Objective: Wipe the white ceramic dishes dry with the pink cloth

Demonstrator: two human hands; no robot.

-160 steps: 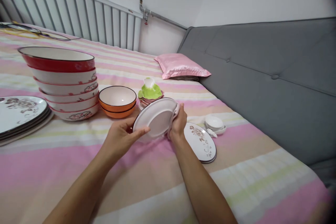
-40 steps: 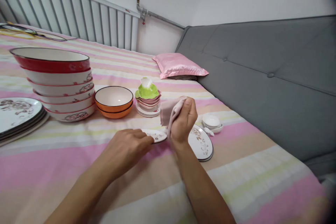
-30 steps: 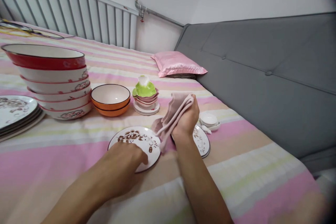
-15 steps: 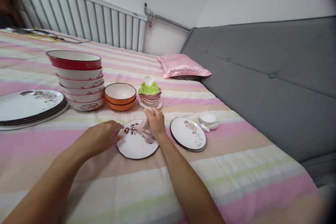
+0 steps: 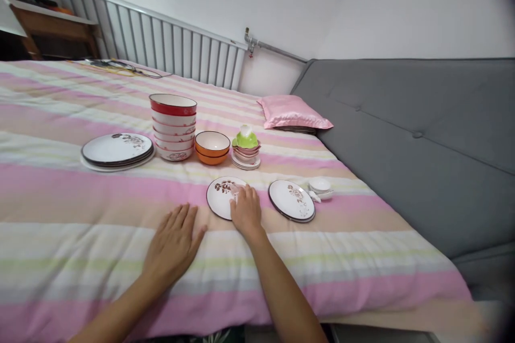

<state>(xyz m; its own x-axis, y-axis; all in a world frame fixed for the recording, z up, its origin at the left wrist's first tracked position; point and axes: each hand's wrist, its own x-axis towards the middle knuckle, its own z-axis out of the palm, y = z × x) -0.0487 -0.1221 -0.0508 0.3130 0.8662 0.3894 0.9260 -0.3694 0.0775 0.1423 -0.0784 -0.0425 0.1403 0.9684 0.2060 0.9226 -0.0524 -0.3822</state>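
My right hand [image 5: 246, 208] rests over the right side of a small white plate [image 5: 220, 207] with a dark rim and brown flower print. Under its curled fingers a bit of pale pink cloth [image 5: 235, 188] shows; most of the cloth is hidden by the hand. My left hand [image 5: 174, 241] lies flat on the striped bedspread, front left of that plate and apart from it, fingers stretched out and holding nothing. To the right of my right hand are stacked flowered plates [image 5: 290, 201].
Behind stand a tall bowl stack [image 5: 174, 134], orange bowls [image 5: 212, 158] and small leaf-shaped dishes [image 5: 246, 144]. Larger plates [image 5: 116, 150] lie at left. White saucers and a spoon [image 5: 321, 187] sit at right. A pink pillow [image 5: 295, 111] lies near the grey headboard [image 5: 402, 134].
My left hand has let go of the plate's edge and moved back onto the bedspread, now flat. My right hand has lowered over the cloth on the plate. The view has pulled back.
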